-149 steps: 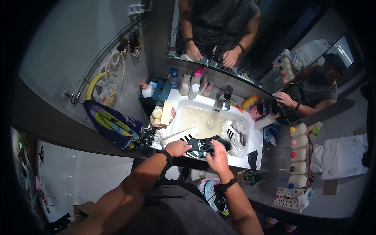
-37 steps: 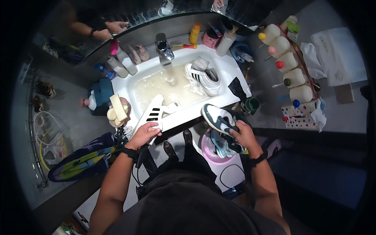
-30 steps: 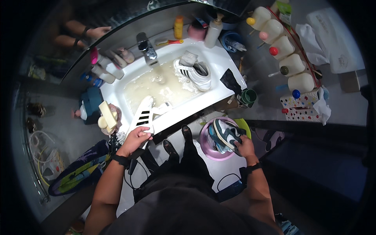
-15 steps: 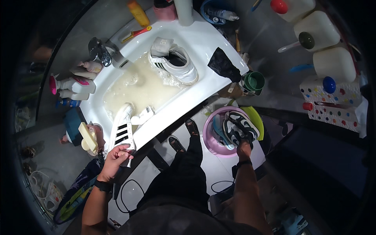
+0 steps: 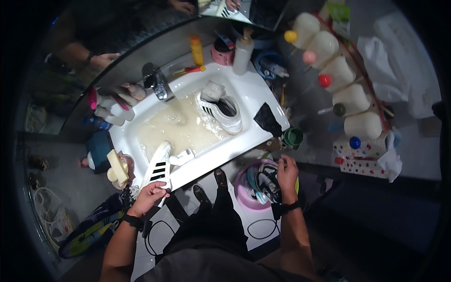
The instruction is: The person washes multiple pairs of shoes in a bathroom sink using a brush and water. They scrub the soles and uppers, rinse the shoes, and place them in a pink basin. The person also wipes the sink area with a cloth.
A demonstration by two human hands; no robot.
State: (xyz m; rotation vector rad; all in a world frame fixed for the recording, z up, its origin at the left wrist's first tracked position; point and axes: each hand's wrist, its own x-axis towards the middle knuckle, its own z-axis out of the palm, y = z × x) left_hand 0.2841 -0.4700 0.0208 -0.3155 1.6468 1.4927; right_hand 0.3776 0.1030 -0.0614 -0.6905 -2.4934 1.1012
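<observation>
Dark shoe [image 5: 264,181] half under right hand [image 5: 286,173]

White, red-dotted box [image 5: 359,160] stands right of the sink beneath capped white bottles [image 5: 350,98].

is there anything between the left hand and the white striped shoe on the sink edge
No. The left hand is already on the heel end of the white striped shoe, which lies across the front rim of the sink. Nothing visible sits between them.
</observation>
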